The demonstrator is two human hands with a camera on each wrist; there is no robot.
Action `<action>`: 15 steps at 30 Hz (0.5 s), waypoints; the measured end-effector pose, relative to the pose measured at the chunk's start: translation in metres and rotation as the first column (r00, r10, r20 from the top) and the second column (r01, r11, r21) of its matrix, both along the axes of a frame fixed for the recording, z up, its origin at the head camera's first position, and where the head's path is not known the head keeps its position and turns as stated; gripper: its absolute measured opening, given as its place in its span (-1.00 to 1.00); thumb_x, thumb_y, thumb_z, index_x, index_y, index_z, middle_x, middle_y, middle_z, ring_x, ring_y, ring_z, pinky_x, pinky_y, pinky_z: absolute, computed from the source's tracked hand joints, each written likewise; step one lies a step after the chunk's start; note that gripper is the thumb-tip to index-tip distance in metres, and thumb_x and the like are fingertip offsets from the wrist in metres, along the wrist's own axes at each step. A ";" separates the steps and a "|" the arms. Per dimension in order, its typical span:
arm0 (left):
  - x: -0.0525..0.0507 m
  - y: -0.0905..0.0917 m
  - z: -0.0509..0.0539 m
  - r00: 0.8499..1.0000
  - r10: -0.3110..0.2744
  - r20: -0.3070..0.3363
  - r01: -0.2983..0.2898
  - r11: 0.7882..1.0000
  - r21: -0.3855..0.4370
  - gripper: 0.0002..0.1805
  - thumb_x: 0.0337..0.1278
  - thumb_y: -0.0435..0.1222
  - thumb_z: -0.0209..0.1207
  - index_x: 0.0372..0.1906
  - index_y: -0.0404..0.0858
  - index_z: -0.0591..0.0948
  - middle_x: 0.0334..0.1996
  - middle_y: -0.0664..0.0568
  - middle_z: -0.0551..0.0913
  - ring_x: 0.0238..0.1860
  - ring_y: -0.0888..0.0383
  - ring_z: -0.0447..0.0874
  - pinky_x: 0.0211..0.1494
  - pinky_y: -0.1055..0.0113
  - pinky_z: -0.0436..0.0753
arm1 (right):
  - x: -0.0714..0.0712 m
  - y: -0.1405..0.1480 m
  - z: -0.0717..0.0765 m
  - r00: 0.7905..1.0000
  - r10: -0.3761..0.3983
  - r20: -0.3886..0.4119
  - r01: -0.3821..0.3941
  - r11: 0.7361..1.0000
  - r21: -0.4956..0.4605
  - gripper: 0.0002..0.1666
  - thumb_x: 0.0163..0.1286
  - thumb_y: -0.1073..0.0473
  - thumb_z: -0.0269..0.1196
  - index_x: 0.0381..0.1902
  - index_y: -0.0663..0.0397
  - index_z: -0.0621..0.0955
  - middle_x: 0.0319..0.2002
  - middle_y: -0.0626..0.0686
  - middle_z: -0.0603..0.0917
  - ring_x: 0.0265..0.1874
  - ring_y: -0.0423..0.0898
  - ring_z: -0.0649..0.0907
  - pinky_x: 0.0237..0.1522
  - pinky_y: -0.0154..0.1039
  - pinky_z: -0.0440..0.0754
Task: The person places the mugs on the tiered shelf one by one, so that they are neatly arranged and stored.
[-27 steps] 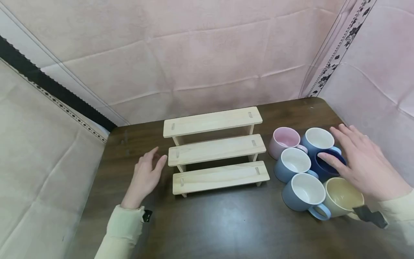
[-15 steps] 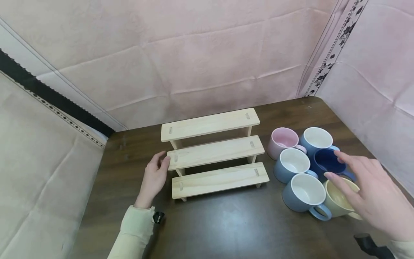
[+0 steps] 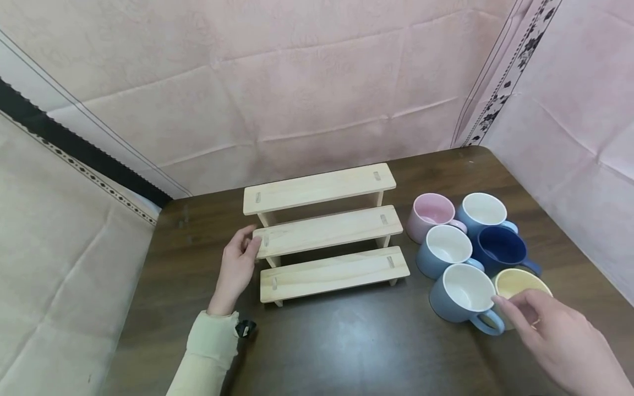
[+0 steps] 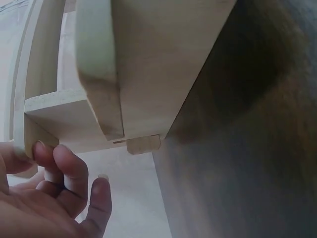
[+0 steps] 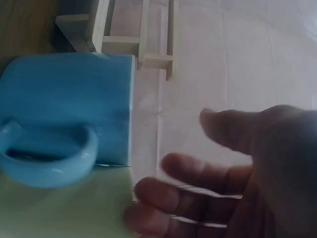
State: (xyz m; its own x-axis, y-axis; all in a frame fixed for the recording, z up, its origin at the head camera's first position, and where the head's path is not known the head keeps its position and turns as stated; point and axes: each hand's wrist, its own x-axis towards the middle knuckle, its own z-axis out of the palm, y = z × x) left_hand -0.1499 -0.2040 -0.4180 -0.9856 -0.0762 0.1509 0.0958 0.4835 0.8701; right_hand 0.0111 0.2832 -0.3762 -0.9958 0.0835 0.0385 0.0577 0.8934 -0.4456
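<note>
My left hand (image 3: 235, 272) holds the left end of a three-tier wooden display shelf (image 3: 327, 231) at its middle board. In the left wrist view, my fingers (image 4: 74, 173) curl under that board's end. Over at the right, my right hand (image 3: 564, 335) hovers by a yellow mug (image 3: 521, 281), its thumb and fingers apart; part of the mug is hidden behind it. In the right wrist view, fingertips are close to the yellow mug's rim, and whether they touch it I cannot tell. Left of it stands a grey-blue mug (image 3: 465, 294) with its handle toward my right hand.
Behind these stand another grey-blue mug (image 3: 446, 250), a dark blue mug (image 3: 501, 247), a pink mug (image 3: 430, 214) and a light blue mug (image 3: 482, 212), packed closely right of the shelf. Pale cloth walls (image 3: 307, 93) border the dark brown table (image 3: 337, 352) at the back and sides.
My left hand has moved right and up onto the shelf's middle board. My right hand has come down from above the dark blue mug toward the front, beside the yellow mug.
</note>
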 end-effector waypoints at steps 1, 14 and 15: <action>0.000 0.001 0.001 1.000 -0.001 0.002 0.001 1.000 0.004 -0.61 0.43 -0.21 0.07 0.23 -0.30 0.49 -0.56 0.00 0.38 -0.58 0.16 0.41 -0.44 0.36 0.50 | 0.001 0.000 -0.001 1.000 -0.008 0.019 0.008 1.000 0.008 -0.68 0.44 -0.15 0.16 -0.25 -0.05 0.61 -0.46 -0.10 0.60 -0.50 -0.14 0.53 -0.53 -0.16 0.40; 0.000 0.003 0.000 0.992 -0.004 0.123 -0.013 0.990 0.139 -0.54 0.45 -0.21 0.03 0.32 -0.34 0.39 -0.09 -0.27 0.62 -0.34 0.17 0.57 -0.29 0.31 0.60 | 0.009 0.000 -0.006 0.972 -0.082 0.222 0.065 0.994 0.084 -0.35 0.44 -0.38 -0.04 -0.01 -0.01 0.66 -0.36 0.11 0.66 -0.34 0.25 0.62 -0.52 0.16 0.43; 0.000 0.003 0.000 0.992 -0.005 0.123 -0.013 0.990 0.143 -0.54 0.46 -0.21 0.03 0.32 -0.34 0.39 -0.08 -0.28 0.62 -0.33 0.17 0.57 -0.30 0.32 0.60 | 0.010 0.000 -0.007 0.973 -0.079 0.219 0.062 0.995 0.083 -0.35 0.44 -0.38 -0.03 0.02 -0.01 0.65 -0.34 0.11 0.67 -0.31 0.27 0.62 -0.51 0.18 0.43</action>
State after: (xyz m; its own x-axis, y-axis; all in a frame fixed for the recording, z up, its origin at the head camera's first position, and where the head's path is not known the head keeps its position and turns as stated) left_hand -0.1499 -0.2006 -0.4181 -0.9956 -0.0925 0.0160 -0.0178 0.3535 0.9353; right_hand 0.0206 0.2832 -0.3832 -0.9719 0.1589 -0.1735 0.2113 0.9139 -0.3467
